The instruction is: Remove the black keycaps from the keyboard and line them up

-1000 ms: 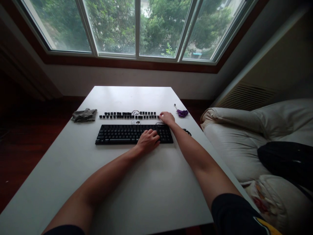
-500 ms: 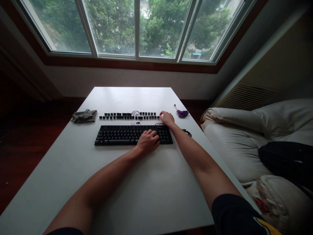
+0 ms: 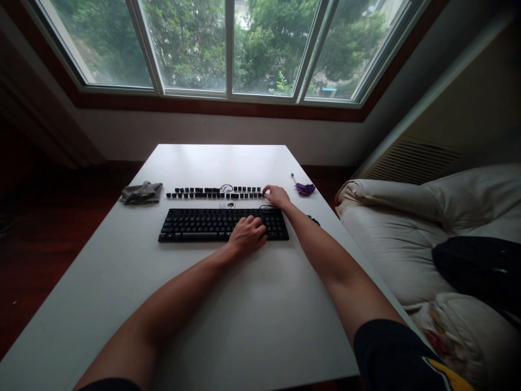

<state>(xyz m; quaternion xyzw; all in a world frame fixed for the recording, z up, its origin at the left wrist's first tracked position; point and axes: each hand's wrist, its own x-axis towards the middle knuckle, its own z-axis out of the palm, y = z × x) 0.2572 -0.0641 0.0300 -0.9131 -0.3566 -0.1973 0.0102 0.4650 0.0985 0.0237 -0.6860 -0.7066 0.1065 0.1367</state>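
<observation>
A black keyboard lies flat across the middle of the white table. My left hand rests over its right part, fingers slightly bent and apart on the keys, hiding some of them. Beyond the keyboard, loose black keycaps stand in two long rows. At the right end of the nearer row, my right hand has its thumb and fingertips closed around a small dark keycap, which is mostly hidden by the fingers.
On the white table a grey cloth lies left and a purple cloth right, beside a thin white-handled tool. A wire ring lies among the keycaps. A cable shows past my right forearm. A sofa stands right.
Both hands keep nearly the same places. My right fingertips have shifted very slightly at the end of the nearer keycap row, and the view has moved a little.
</observation>
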